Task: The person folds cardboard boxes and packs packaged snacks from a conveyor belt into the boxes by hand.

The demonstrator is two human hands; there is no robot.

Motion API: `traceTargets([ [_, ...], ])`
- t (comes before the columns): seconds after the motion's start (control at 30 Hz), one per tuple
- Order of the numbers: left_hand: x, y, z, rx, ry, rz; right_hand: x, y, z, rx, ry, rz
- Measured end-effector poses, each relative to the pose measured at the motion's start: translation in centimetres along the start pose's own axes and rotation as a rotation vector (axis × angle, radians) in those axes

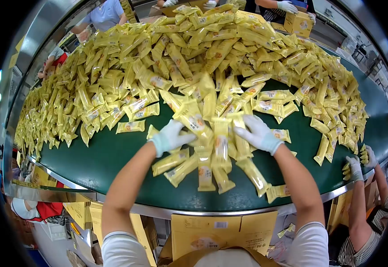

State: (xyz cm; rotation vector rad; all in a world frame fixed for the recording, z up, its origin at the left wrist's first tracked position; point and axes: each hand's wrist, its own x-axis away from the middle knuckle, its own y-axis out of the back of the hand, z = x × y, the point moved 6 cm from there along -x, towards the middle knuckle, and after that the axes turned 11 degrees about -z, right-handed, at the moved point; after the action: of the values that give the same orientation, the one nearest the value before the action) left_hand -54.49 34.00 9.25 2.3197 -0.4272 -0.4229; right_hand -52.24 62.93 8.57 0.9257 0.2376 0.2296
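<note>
My left hand (172, 137), in a white glove, presses against the left side of a loose bunch of yellow snack packets (221, 142). Its thumb lies over the packets, while some fingers are hidden. Opposite it, my right hand (260, 134), also gloved, curls around the bunch's right side with its thumb toward the middle. Between both hands the packets are stacked and partly blurred. Several more packets (205, 172) fan out on the green belt just below the bunch.
A large heap of the same packets (176, 62) covers the far side of the green table surface (96, 164). An opened-out carton (225, 231) is at the near edge. A co-worker's gloved hands (359, 164) hold packets at right; another person handles a box (298, 23) at the back.
</note>
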Motion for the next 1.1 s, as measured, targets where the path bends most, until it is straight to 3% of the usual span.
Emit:
traceTargets([
  [0.07,1.1,2.5,-1.0,0.239,0.136,0.192,0.5,4.0,1.8,-0.151,0.121,-0.233],
  [0.13,-0.5,7.2,0.5,-0.016,0.036,-0.206,-1.8,7.2,-1.1,-0.129,0.083,-0.422],
  [0.17,-2.0,8.8,1.8,0.114,0.086,-0.327,-3.2,9.1,-1.7,-0.042,0.092,-0.504],
  [0.2,-4.0,9.9,3.6,0.066,-0.021,-0.436,-5.3,9.9,-4.0,0.016,0.033,-0.536],
  [0.23,-6.1,10.5,5.6,-0.076,0.046,-0.402,-6.9,10.5,-5.1,0.052,-0.002,-0.546],
  [0.33,-11.6,7.6,6.2,-0.064,0.255,-0.343,-12.0,8.0,-10.3,-0.001,-0.311,-0.326],
  [0.43,-13.1,2.9,4.1,-0.415,0.565,-0.170,-13.6,3.8,-9.0,0.297,-0.425,-0.153],
  [0.47,-13.4,2.1,4.7,-0.420,0.526,-0.168,-13.3,3.2,-7.0,0.456,-0.477,-0.185],
  [0.67,-12.4,0.0,4.2,-0.384,0.337,-0.145,-12.5,0.5,-5.4,0.457,-0.271,-0.237],
  [0.7,-12.3,-0.8,5.4,-0.174,0.244,-0.186,-11.9,0.2,-4.9,0.437,-0.256,-0.243],
  [0.8,-10.4,-0.8,3.3,-0.267,0.316,-0.072,-9.9,-0.8,-5.2,0.366,-0.192,-0.271],
  [0.87,-9.3,-1.2,2.2,-0.205,0.243,-0.007,-8.2,-1.0,-4.9,0.422,-0.153,-0.255],
  [0.97,-8.3,-0.2,-1.6,-0.597,0.173,0.157,-5.0,0.7,-3.5,0.475,-0.147,-0.142],
  [1.0,-7.8,0.9,-3.0,-0.674,0.175,0.167,-3.6,1.4,-3.4,0.339,-0.122,-0.163],
  [1.07,-5.2,3.4,-5.0,-0.695,0.235,0.096,1.0,5.2,-0.4,0.239,0.007,-0.280],
  [1.1,-2.7,4.2,-7.6,-0.653,0.145,0.004,4.0,6.8,0.4,0.248,0.024,-0.337],
])
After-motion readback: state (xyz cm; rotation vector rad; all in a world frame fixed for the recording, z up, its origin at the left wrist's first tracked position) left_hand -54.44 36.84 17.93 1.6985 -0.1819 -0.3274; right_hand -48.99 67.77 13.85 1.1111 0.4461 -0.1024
